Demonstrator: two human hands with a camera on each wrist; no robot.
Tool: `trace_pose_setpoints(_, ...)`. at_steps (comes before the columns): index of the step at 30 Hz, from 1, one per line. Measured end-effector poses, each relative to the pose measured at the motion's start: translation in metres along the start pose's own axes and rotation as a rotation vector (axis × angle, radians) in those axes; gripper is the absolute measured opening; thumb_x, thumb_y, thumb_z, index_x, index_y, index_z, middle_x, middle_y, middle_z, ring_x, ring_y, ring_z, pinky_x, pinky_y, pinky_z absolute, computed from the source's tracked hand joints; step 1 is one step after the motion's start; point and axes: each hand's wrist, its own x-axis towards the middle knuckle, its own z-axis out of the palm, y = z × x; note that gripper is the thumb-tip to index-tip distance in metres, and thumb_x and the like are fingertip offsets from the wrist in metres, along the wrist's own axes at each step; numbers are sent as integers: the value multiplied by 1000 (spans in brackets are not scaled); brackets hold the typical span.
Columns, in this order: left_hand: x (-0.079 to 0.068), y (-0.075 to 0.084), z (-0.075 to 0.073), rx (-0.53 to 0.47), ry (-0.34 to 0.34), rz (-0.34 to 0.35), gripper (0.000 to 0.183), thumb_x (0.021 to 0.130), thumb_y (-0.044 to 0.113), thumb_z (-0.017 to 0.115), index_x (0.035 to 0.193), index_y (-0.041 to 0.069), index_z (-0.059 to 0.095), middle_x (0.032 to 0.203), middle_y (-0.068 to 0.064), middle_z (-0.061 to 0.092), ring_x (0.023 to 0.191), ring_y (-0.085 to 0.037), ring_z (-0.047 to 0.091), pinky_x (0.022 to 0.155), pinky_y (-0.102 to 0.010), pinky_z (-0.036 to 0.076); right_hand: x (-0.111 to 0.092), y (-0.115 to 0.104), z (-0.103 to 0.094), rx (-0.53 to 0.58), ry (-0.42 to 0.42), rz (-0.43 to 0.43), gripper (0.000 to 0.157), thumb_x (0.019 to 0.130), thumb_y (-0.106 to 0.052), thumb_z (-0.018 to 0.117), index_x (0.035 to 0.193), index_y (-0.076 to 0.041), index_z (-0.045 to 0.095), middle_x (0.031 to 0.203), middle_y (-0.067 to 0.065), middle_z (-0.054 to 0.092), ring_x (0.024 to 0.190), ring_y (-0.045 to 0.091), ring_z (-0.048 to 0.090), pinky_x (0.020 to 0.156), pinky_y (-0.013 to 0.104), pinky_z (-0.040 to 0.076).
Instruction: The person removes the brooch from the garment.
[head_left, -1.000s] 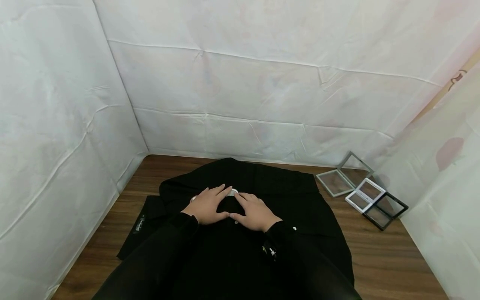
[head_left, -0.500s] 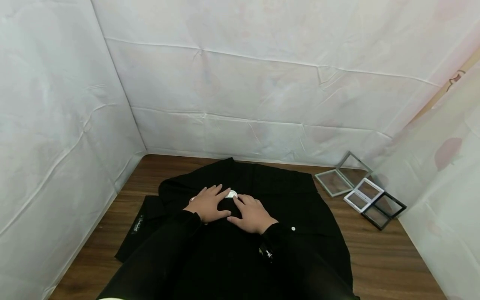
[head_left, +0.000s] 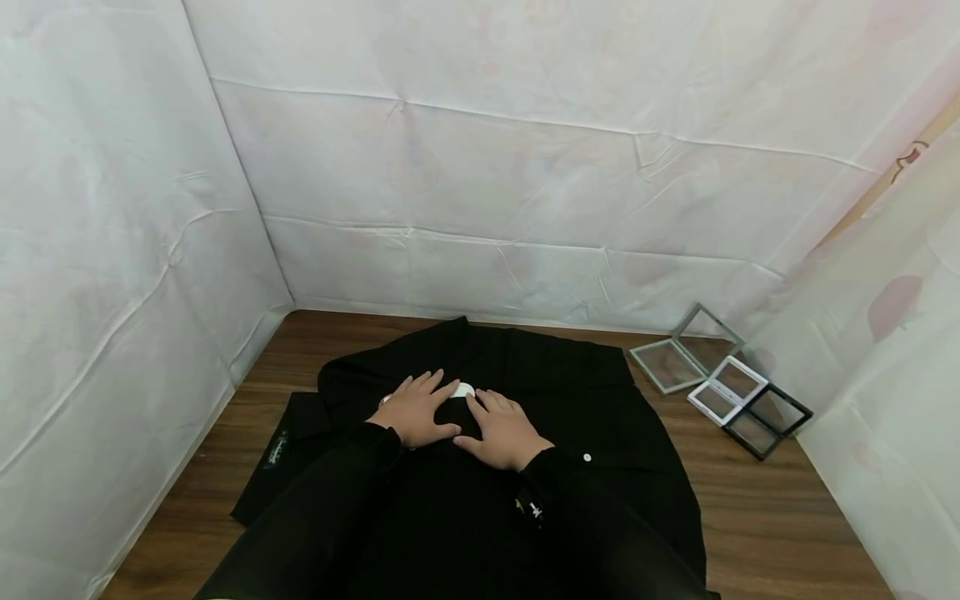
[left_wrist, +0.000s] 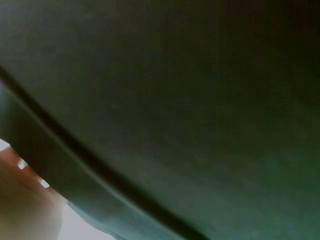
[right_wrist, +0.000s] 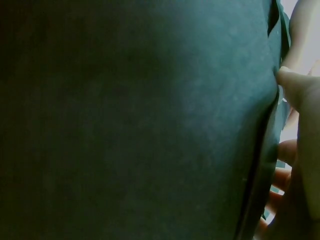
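Note:
A black garment (head_left: 562, 367), a shirt by its look, lies spread with a white button (head_left: 587, 457) on its right part. My left hand (head_left: 415, 412) rests on its upper middle, fingers spread and fairly straight. Beside it, my right hand (head_left: 506, 435) lies on the same cloth with its fingers extended. The two thumbs point at each other with a small gap. Between the index fingertips shows a white rounded patch (head_left: 463, 389), partly covered. In the left wrist view dark cloth hides most of the left hand (left_wrist: 30, 200); in the right wrist view the right hand (right_wrist: 307, 150) shows at the edge.
The garment lies on a brown wooden table (head_left: 787, 517). To its right sit a grey folding frame (head_left: 670, 367), a white one (head_left: 716, 402) and a black one (head_left: 753, 437), overlapping. White sheeting (head_left: 480, 183) stands behind and on both sides.
My right hand has shifted slightly left and toward me, so more of the white patch shows. The left hand has hardly moved. Over the last half second both hands stay nearly still.

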Motion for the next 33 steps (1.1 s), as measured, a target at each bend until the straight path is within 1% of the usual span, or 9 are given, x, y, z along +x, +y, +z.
trace_pose_setpoints(4, -2, -4, -1, -10, -4, 19, 85, 95, 71, 55, 165, 30, 29, 169, -10, 23, 155, -33, 21, 124, -55, 16, -1, 0, -1, 4, -2, 5, 81, 103, -65, 46, 163, -14, 32, 168, 9, 27, 153, 29, 25, 121, 51, 25)
trace_pose_setpoints(7, -5, -3, -2, -27, -1, 33, 84, 95, 69, 57, 164, 28, 33, 168, -11, 26, 154, -33, 23, 123, -56, 17, -2, -1, 0, 2, -7, 9, 81, 103, -65, 46, 164, -14, 31, 168, 9, 27, 153, 28, 25, 121, 51, 26)
trace_pose_setpoints(12, -8, 0, -5, -30, -28, 19, 85, 94, 70, 57, 163, 27, 33, 169, -11, 23, 155, -33, 20, 124, -56, 14, -3, -8, 2, -10, -7, 30, 83, 102, -67, 46, 164, -14, 30, 168, 11, 27, 153, 31, 26, 120, 53, 27)
trace_pose_setpoints(16, -6, -1, -6, -23, -26, 8, 85, 94, 71, 57, 163, 29, 33, 170, -10, 22, 156, -32, 18, 124, -55, 13, -4, -19, -3, -11, 6, 60, 83, 101, -69, 44, 163, -15, 32, 167, 15, 28, 152, 36, 27, 119, 56, 28)
trace_pose_setpoints(21, -5, -3, -2, -30, -34, 2, 84, 94, 72, 56, 164, 32, 31, 171, -9, 19, 156, -31, 15, 125, -54, 10, -5, -29, -4, 45, 19, 109, 82, 102, -70, 41, 163, -16, 35, 166, 18, 28, 151, 38, 27, 118, 57, 28)
trace_pose_setpoints(24, -4, -4, -1, -31, -37, -4, 84, 94, 74, 54, 164, 33, 31, 171, -8, 17, 157, -30, 14, 125, -53, 10, -4, -31, -2, 72, 27, 125, 82, 102, -73, 35, 163, -18, 34, 166, 17, 29, 151, 37, 27, 118, 57, 29)
trace_pose_setpoints(28, -4, -4, -1, -42, -30, -2, 83, 93, 71, 56, 163, 33, 32, 171, -8, 18, 157, -31, 14, 125, -54, 10, 1, -29, -2, 33, 42, 124, 85, 100, -77, 28, 162, -20, 37, 163, 16, 33, 147, 35, 32, 115, 56, 30)
trace_pose_setpoints(30, -4, -4, -2, -46, -34, -2, 83, 94, 70, 57, 163, 33, 32, 171, -8, 18, 157, -31, 13, 125, -54, 10, 2, -27, -3, 14, 49, 118, 85, 99, -79, 27, 161, -21, 40, 161, 15, 36, 145, 34, 34, 114, 55, 31)
trace_pose_setpoints(33, -4, -3, -3, -36, -48, -9, 83, 94, 71, 55, 164, 34, 30, 171, -7, 17, 157, -29, 12, 125, -52, 9, 5, -23, -3, -4, 49, 105, 81, 101, -76, 26, 160, -23, 43, 159, 13, 38, 142, 33, 36, 112, 54, 33)
